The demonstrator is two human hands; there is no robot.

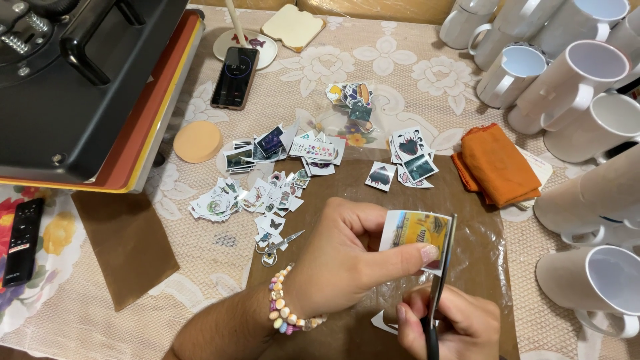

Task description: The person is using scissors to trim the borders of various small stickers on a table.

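The left hand (340, 257) pinches a printed picture (415, 235) by its lower right corner, thumb on the face and the other fingers curled behind; the picture is held up over the brown sheet (477, 200) on the tabletop (400, 80), just in front of the person. The right hand (453, 327) is closed round the handles of the scissors (440, 280), low and to the right of the left hand; the blades run nearly upright, tilted slightly right at the tip, and lie along the picture's right edge, touching it; whether the blades are parted there I cannot tell. So the picture sits to the left of the blades, its right margin parallel to the scissors' long axis, and the left hand is the nearer of the two to the picture's body. A white paper offcut (383, 323) lies below the hands. Further off are small cut-out stickers (267, 193) in heaps, tiny scissors (280, 243), an orange cloth (497, 163), white mugs (567, 73) at the right, a phone (235, 77) and a heat press (80, 87) at the left.
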